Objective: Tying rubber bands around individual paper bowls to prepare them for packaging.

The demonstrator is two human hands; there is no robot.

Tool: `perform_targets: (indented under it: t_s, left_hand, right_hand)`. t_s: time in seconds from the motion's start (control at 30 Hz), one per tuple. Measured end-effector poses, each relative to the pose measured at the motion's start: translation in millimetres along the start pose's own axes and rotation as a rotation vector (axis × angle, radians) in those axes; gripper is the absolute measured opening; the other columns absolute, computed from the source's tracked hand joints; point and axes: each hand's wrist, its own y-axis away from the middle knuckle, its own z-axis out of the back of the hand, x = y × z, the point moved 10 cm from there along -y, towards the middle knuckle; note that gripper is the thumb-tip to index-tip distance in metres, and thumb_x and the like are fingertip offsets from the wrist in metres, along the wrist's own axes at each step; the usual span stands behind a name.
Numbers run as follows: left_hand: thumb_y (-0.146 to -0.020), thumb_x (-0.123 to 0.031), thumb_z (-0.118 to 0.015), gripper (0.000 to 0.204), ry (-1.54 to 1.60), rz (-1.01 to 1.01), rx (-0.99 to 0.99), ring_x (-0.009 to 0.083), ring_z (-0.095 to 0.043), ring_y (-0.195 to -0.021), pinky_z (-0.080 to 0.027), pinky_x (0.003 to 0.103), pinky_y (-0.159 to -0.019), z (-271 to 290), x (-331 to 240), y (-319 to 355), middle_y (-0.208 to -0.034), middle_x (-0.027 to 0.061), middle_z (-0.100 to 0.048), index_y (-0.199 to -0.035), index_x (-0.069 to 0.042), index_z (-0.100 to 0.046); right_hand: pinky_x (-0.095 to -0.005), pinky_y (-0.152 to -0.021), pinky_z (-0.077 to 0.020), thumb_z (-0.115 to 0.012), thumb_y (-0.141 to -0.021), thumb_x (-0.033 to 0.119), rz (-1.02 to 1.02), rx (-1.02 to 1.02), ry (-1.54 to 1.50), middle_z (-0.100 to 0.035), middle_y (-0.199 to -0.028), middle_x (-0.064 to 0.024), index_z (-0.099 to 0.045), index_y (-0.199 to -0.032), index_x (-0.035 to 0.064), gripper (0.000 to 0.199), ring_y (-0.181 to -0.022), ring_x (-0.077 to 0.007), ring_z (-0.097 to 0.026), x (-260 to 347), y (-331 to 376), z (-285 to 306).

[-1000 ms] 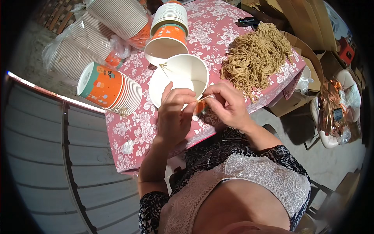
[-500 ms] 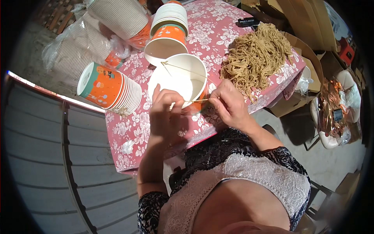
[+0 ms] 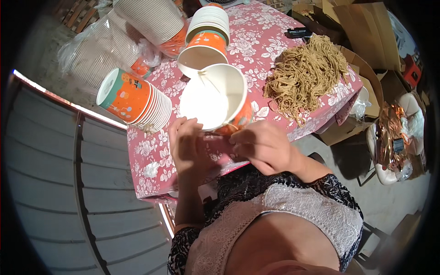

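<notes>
A large white-lined paper bucket point(image 3: 236, 94) with an orange outside stands tilted in front of me, its mouth facing up. A thin tan cord point(image 3: 202, 73) lies over its far rim, and a loop of it shows at the near rim beside my right fingers. My right hand point(image 3: 266, 145) is closed at that loop, pinching the cord, though the fingertips are in shadow. My left hand point(image 3: 185, 142) is just below the near left rim, fingers curled; what they hold is hidden.
A heap of tan cords point(image 3: 309, 75) lies at the right of the floral tablecloth point(image 3: 250, 36). Nested orange paper buckets point(image 3: 133, 101) lie at left, another stack point(image 3: 206, 41) behind. Plastic-wrapped stacks point(image 3: 101, 52) stand at far left, cardboard boxes point(image 3: 366, 36) at right. A black object point(image 3: 299, 33) sits beyond the cords.
Both hands have come down, nearer to me. The cord that was stretched taut between them now shows as a small loop at the near rim.
</notes>
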Motion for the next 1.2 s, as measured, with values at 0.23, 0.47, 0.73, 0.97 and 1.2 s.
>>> perform_targets:
  t_s: [0.23,0.47,0.73,0.97,1.2]
  left_hand:
    - [-0.089,0.010,-0.060,0.022,0.848,0.408,-0.262,0.0161,-0.065,-0.092,-0.053,0.030,-0.080,-6,59,47,-0.103,0.0107,-0.068,-0.109,0.002,-0.065]
    - [-0.096,-0.005,-0.058,0.030,1.247,0.507,-0.233,0.0203,-0.059,-0.114,-0.049,0.037,-0.097,-43,50,63,-0.120,0.0110,-0.063,-0.124,0.005,-0.058]
    - [-0.085,0.006,-0.067,0.028,0.731,0.534,-0.283,0.0109,-0.064,-0.086,-0.052,0.028,-0.075,-31,51,89,-0.091,0.0024,-0.072,-0.112,-0.002,-0.070]
    - [-0.084,-0.005,-0.069,0.019,0.123,0.681,0.256,0.0177,-0.066,-0.072,-0.049,0.029,-0.062,14,39,83,-0.081,0.0148,-0.067,-0.102,0.002,-0.068]
    - [-0.094,-0.007,-0.060,0.014,0.181,0.693,-0.198,0.0109,-0.057,-0.058,-0.046,0.027,-0.055,91,29,80,-0.073,0.0048,-0.065,-0.101,0.001,-0.069]
  right_hand:
    - [-0.0323,-0.076,-0.0478,-0.061,-0.087,0.003,-0.459,-0.474,0.003,-0.058,-0.111,-0.0158,-0.059,-0.112,-0.0046,0.026,-0.091,-0.0222,-0.058,-57,47,43]
    - [-0.0312,-0.094,-0.0451,-0.048,-0.102,0.030,-1.012,-0.484,-0.771,-0.058,-0.124,-0.0114,-0.045,-0.137,-0.0051,0.049,-0.110,-0.0153,-0.056,-112,93,-12]
    - [-0.0252,-0.071,-0.0508,-0.052,-0.099,0.023,-1.175,-0.508,-0.844,-0.068,-0.095,-0.0066,-0.064,-0.104,-0.0037,0.030,-0.079,-0.0114,-0.063,-114,106,-19]
    - [-0.0229,-0.063,-0.0499,-0.055,-0.097,0.019,-1.201,-0.601,-0.782,-0.069,-0.086,-0.0064,-0.067,-0.099,-0.0073,0.029,-0.070,-0.0098,-0.063,-118,111,2]
    - [-0.0237,-0.062,-0.0462,-0.052,-0.097,0.019,-1.183,-0.250,-0.690,-0.068,-0.082,-0.0049,-0.068,-0.090,-0.0039,0.028,-0.068,-0.0095,-0.060,-112,88,-15]
